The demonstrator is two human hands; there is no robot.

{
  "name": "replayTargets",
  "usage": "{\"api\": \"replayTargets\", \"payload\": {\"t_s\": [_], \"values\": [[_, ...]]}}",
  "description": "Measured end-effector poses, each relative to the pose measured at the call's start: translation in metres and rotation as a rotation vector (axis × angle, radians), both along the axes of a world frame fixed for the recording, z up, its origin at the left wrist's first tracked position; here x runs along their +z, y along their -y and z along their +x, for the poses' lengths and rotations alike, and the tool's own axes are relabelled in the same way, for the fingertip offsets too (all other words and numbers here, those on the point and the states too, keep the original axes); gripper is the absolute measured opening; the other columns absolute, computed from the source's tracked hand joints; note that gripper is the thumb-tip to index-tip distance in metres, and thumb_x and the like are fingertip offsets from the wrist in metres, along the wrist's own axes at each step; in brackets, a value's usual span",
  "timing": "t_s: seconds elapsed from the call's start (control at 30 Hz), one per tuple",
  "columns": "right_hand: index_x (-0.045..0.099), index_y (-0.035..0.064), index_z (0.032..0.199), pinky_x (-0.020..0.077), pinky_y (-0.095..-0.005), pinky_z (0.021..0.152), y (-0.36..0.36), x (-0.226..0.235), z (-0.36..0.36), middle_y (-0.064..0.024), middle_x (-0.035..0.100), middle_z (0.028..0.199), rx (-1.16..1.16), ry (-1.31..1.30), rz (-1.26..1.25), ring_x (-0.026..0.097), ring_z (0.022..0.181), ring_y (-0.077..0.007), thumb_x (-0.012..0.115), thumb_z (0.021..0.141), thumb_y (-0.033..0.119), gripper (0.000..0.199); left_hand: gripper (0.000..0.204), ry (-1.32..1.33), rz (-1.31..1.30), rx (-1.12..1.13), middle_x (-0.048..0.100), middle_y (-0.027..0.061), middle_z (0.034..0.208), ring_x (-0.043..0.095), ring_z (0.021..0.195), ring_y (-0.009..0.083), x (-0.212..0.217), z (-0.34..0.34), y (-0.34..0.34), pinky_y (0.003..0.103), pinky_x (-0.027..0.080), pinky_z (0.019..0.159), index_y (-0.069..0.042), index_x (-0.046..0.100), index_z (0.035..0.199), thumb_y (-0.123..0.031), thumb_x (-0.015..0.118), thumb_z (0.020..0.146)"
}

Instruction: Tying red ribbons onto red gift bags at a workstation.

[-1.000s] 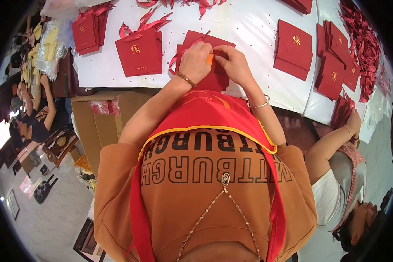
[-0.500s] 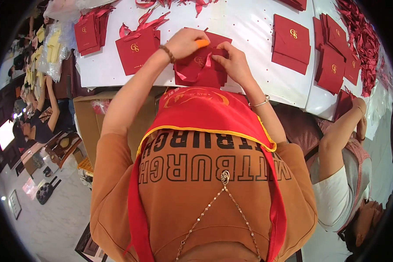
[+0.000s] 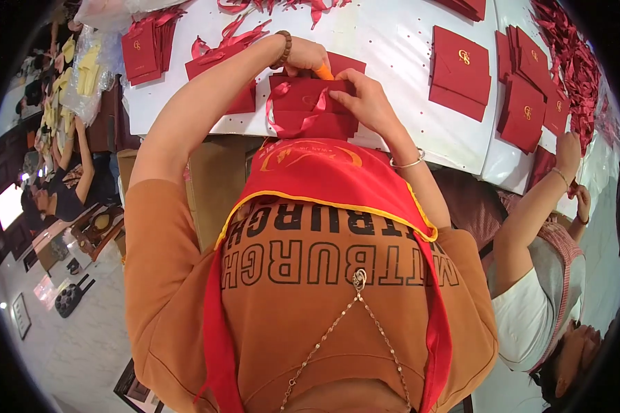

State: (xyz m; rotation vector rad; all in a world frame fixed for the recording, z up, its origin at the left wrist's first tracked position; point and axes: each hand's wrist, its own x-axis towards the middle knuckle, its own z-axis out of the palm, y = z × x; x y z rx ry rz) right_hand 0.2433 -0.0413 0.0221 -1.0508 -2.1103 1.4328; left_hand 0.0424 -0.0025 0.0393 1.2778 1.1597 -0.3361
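A dark red paper gift bag (image 3: 337,125) lies at the table's near edge in front of me, a pink-red satin ribbon (image 3: 291,129) looped over its front. My left hand (image 3: 306,56), wearing an orange finger cover (image 3: 324,72), is curled in at the bag's upper edge; some of its fingertips are hidden behind the paper. From the right, my right hand (image 3: 366,100) pinches the bag's upper right part between thumb and fingers. More red paper shows behind both hands. Under my left forearm lies another red bag with ribbon handles (image 3: 217,63).
Red bags stand bunched at the far left (image 3: 148,49). To the right lie flat red bags (image 3: 459,72), more bag stacks (image 3: 523,113) and a heap of red ribbons (image 3: 572,76). A co-worker's hand (image 3: 568,158) works at the right table end. A cardboard box (image 3: 217,175) stands below the table edge.
My left hand has moved to the bag's upper edge and curled in, its elbow swinging outward and up. The bag's printed front is now mostly covered. The co-worker's hand at right has risen.
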Motion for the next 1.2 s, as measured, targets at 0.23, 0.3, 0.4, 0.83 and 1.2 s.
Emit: {"api": "replayTargets", "payload": {"t_s": [0.23, 0.3, 0.4, 0.83, 1.2], "values": [[0.058, -0.0008, 0.092, 0.0428, -0.0297, 0.057, 0.007, 0.009, -0.009, -0.0124, 0.057, 0.072, -0.057, 0.064, 0.144, 0.054, 0.062, -0.0199, 0.071, 0.069, 0.03, 0.041, 0.016, -0.007, -0.046, 0.066, 0.042, -0.0057, 0.051, 0.036, 0.041, 0.0058, 0.012, 0.006, 0.003, 0.021, 0.03, 0.038, -0.01, 0.062, 0.074, -0.023, 0.054, 0.079], [0.058, -0.0006, 0.091, 0.0434, -0.0313, 0.058, 0.01, 0.006, -0.012, -0.0137, 0.058, 0.074, -0.089, 0.082, 0.174, 0.054, 0.063, -0.0228, 0.07, 0.069, 0.031, 0.041, 0.017, 0.018, -0.033, 0.09, 0.041, -0.0063, 0.051, 0.037, 0.043, 0.0054, 0.01, 0.005, 0.004, 0.021, 0.03, 0.038, -0.01, 0.062, 0.074, -0.024, 0.054, 0.079], [0.058, -0.0003, 0.089, 0.044, -0.0331, 0.059, 0.012, 0.004, -0.012, -0.0149, 0.059, 0.076, -0.117, 0.092, 0.225, 0.056, 0.064, -0.0257, 0.071, 0.069, 0.031, 0.039, 0.018, 0.019, -0.024, 0.087, 0.04, -0.0069, 0.051, 0.037, 0.045, 0.0051, 0.014, 0.006, 0.005, 0.021, 0.029, 0.039, -0.009, 0.062, 0.074, -0.024, 0.054, 0.079], [0.059, 0.0015, 0.086, 0.0443, -0.03, 0.057, 0.005, -0.004, -0.009, -0.0125, 0.06, 0.07, -0.049, -0.009, 0.122, 0.057, 0.061, -0.0212, 0.07, 0.071, 0.019, 0.026, 0.019, 0.045, 0.341, 0.185, 0.057, -0.0017, 0.065, 0.047, 0.059, 0.007, -0.007, 0.003, 0.024, 0.024, 0.038, 0.054, -0.003, 0.064, 0.078, -0.02, 0.055, 0.08], [0.06, 0.0003, 0.086, 0.0424, -0.0246, 0.056, 0.007, -0.003, -0.006, -0.0061, 0.058, 0.069, -0.05, -0.085, -0.013, 0.051, 0.06, -0.011, 0.067, 0.076, 0.013, 0.018, 0.021, -0.003, 0.686, 0.106, 0.059, 0.0082, 0.065, 0.053, 0.062, 0.0134, 0.005, 0.008, 0.041, 0.028, 0.042, 0.059, -0.001, 0.062, 0.079, -0.019, 0.053, 0.079]]}}
